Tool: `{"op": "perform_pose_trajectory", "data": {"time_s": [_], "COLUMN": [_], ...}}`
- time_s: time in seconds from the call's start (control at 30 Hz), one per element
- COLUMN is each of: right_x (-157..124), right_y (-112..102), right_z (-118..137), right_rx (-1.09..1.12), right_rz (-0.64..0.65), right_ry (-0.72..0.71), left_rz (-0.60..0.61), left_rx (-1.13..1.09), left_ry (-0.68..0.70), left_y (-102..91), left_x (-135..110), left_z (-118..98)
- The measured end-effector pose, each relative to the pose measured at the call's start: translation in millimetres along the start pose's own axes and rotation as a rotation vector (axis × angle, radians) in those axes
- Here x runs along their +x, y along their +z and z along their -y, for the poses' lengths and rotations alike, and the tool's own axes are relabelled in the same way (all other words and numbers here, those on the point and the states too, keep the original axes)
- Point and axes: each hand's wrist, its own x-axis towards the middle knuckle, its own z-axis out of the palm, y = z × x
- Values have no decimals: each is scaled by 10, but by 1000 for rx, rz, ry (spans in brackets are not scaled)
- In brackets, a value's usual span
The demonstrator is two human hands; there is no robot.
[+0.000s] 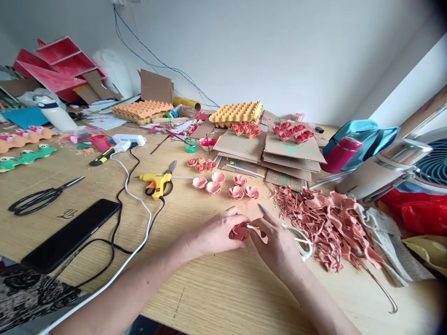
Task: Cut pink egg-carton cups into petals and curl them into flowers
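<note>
My left hand [223, 230] is closed around a salmon-pink carton flower [239, 231], partly covered by the fingers. Close on its right, my right hand [277, 242] pinches a thin white stick [303, 240], one end of which meets the flower. Scissors with pale green handles [307, 252] show behind and beneath the right hand; whether they touch it I cannot tell. Beyond the hands sit several pink carton flowers [213, 187], with another group [236, 192] beside them. A yellow glue gun [156, 184] lies to the left.
Pink carton scraps [328, 223] are heaped at right, near a steel-topped flask [377, 172]. Cardboard sheets [240, 144] carry redder flowers [246, 129]. Black scissors [45, 195], a phone [71, 235] and a white cable [139, 200] lie at left. Egg trays [235, 114] stand behind.
</note>
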Motion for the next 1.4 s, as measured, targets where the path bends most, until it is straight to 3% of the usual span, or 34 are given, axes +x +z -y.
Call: {"op": "perform_pose_trajectory", "data": {"time_s": [0.27, 0.77, 1.0, 1.4], "right_x": [-13, -17, -7, 9], "right_y": [48, 103, 63, -68], "right_z": [2, 3, 6, -83], "right_rx": [-93, -380, -280, -222], "right_rz": [57, -33, -27, -71], "right_ry": [26, -192, -149, -84], "left_rz": [-44, -82, -95, -313], "left_rx": [-6, -33, -48, -13], "left_ry": [-3, -3, -10, -102], "left_y": [140, 157, 159, 135], "left_x": [-5, 4, -1, 124], "left_z": [2, -17, 12, 157]}}
